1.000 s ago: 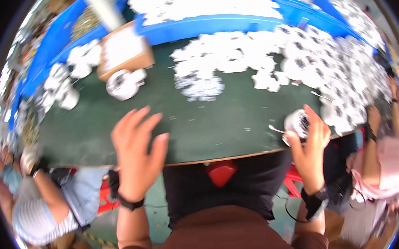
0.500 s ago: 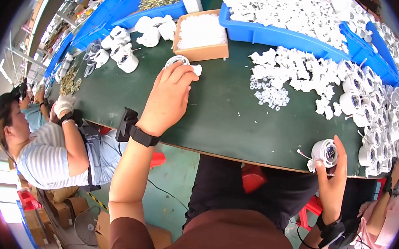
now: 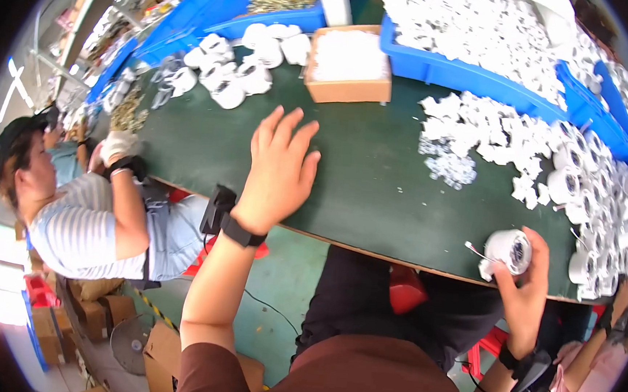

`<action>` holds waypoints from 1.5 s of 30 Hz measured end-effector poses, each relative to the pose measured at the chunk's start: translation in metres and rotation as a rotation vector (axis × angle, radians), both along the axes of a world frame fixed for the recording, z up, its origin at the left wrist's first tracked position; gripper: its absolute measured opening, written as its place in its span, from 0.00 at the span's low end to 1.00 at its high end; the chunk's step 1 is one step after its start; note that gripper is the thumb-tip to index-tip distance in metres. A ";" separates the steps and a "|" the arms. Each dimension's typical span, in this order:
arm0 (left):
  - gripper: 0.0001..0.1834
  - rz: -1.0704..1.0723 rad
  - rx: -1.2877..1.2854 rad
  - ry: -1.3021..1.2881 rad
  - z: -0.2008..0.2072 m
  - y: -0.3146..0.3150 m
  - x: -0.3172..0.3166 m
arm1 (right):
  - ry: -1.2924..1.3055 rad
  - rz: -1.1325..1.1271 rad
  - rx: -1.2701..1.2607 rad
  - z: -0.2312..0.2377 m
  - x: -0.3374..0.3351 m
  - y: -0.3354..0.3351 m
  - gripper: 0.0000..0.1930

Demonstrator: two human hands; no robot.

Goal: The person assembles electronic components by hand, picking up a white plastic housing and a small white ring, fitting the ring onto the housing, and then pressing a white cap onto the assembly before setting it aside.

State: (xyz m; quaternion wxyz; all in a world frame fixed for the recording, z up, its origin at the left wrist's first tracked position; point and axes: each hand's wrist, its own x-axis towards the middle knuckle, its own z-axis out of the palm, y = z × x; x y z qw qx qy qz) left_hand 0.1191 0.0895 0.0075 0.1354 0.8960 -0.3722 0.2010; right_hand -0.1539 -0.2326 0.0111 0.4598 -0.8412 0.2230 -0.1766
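Note:
My left hand (image 3: 279,170) is over the table with its fingers stretched out and nothing in it. Just beyond its fingertips stands a group of white round housings (image 3: 255,77). At the near right edge of the table, my right hand (image 3: 528,290) grips a white cylindrical housing (image 3: 505,251) between thumb and fingers. This housing has a dark round centre, and a thin wire with a small white plug sticks out on its left side. Part of it is covered by my fingers.
An open cardboard box (image 3: 349,91) of white parts stands at the back. Blue bins (image 3: 475,82) hold white pieces. Loose white parts (image 3: 479,127), small clear pieces (image 3: 453,169) and many white housings (image 3: 589,204) lie to the right. A co-worker (image 3: 83,216) sits at the left.
My left hand has let go of a white round part near the cardboard box and drawn back, fingers spread. My right hand still holds its housing. The whole view has shifted slightly.

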 end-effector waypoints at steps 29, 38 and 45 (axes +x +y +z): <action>0.35 -0.404 -0.489 0.740 -0.008 -0.059 -0.117 | -0.128 0.390 0.788 -0.005 0.076 0.068 0.08; 0.22 -0.213 -0.472 0.548 0.005 -0.079 -0.123 | -0.253 0.504 0.145 0.014 0.081 0.068 0.07; 0.10 -0.138 -0.660 0.662 0.006 -0.084 -0.124 | -0.309 0.354 0.258 0.007 0.080 0.079 0.08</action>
